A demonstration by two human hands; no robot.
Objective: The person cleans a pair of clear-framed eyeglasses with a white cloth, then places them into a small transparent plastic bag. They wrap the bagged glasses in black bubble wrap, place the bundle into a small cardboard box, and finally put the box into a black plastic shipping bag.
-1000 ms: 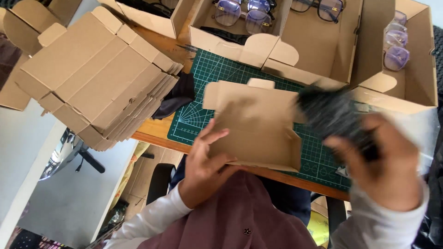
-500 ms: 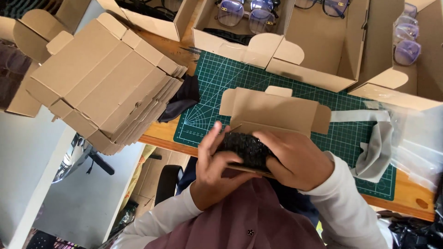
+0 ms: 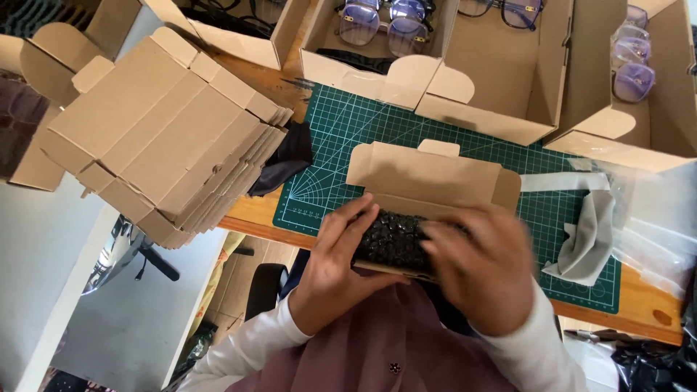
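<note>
Low in the middle of the frame, both hands press a black, bumpy-textured case (image 3: 392,239) into a small open cardboard box (image 3: 428,174) resting on the green cutting mat (image 3: 363,138). The left hand (image 3: 337,265) wraps its fingers over the case's left end; the right hand (image 3: 483,268), blurred, lies curled across its right side, gripping it. The box's lid flap stands open behind, tabs spread. A grey cloth (image 3: 584,239) lies crumpled just right of the hands. A stack of flat cardboard blanks (image 3: 160,131) fills the upper left, and open boxes holding glasses (image 3: 385,18) line the top edge.
</note>
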